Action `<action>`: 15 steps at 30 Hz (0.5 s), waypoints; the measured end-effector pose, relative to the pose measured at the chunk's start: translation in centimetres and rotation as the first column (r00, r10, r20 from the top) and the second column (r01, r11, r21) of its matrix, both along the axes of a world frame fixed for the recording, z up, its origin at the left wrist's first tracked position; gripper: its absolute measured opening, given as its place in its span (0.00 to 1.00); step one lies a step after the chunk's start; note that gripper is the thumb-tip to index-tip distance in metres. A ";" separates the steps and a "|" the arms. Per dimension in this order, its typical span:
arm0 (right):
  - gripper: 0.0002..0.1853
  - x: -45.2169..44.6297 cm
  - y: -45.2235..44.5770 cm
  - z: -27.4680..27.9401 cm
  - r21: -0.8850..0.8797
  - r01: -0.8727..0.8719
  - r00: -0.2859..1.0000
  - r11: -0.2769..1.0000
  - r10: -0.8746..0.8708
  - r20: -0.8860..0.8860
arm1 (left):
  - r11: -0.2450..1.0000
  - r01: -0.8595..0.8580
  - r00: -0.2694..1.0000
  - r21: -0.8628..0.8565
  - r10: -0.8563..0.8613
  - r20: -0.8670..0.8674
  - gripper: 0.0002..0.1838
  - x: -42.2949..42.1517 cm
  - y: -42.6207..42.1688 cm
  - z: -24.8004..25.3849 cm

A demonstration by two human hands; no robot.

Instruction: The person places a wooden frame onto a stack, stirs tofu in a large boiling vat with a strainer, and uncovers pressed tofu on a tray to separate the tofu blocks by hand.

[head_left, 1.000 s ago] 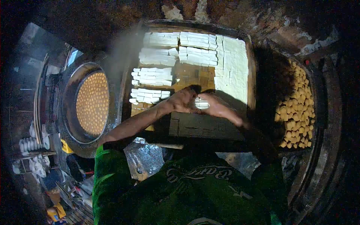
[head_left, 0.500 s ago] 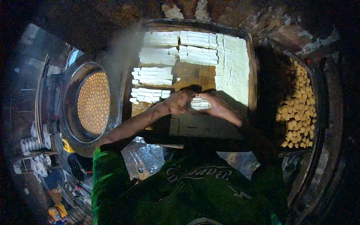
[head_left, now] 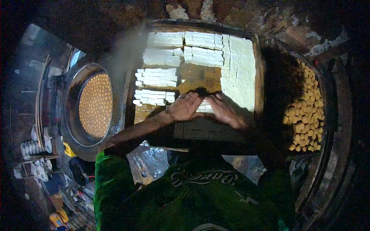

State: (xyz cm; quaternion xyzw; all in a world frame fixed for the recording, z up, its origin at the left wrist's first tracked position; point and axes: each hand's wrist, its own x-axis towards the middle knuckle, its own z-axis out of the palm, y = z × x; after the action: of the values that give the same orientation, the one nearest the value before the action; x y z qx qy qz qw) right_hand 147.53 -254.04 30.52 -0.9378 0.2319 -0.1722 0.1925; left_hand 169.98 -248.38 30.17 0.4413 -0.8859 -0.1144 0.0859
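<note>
Strips of white tofu (head_left: 206, 107) show between my two hands, over the near part of a wooden board. My left hand (head_left: 185, 106) lies against their left side, its fingers reaching forward and its thumb on the near side. From the right, my right hand (head_left: 225, 111) curves around the same strips, fingers angled inward. Both hands grip the strips between them; the fingertips partly cover them. Rows of cut tofu (head_left: 156, 77) lie to the left on the board, and a larger scored slab of tofu (head_left: 239, 73) covers its right side.
Left of the board, a large round pan (head_left: 71, 115) holds many floating golden pieces (head_left: 95, 104). To the right, a heap of golden-brown blocks (head_left: 306, 115) fills a dark container. A raised dark wooden rim (head_left: 259, 50) borders the board.
My fingers have gone from cupping the tofu strips in a ring to lying flatter and straighter over and beside them. The hands remain at nearly the same spot.
</note>
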 end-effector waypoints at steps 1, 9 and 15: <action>0.18 -0.2 0.1 0.2 -0.277 -0.031 0.997 0.960 0.011 -0.071 | 0.967 0.042 0.993 -0.252 -0.013 0.116 0.26 -0.1 0.5 -0.9; 0.25 1.4 -1.4 -1.9 0.430 0.102 0.973 0.897 0.001 -0.232 | 0.992 -0.121 0.990 0.026 0.122 -0.070 0.35 -0.5 -0.7 0.0; 0.34 1.3 -3.8 2.3 0.719 0.067 0.993 0.692 -0.115 0.018 | 0.918 -0.187 0.940 0.350 0.270 -0.207 0.31 0.0 -3.6 4.0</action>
State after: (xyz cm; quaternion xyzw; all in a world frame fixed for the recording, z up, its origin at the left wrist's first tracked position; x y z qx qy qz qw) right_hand 148.79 -257.85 32.80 -0.7702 0.3208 -0.1062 0.5409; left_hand 169.96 -252.01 34.20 0.5324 -0.7787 -0.3028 0.1364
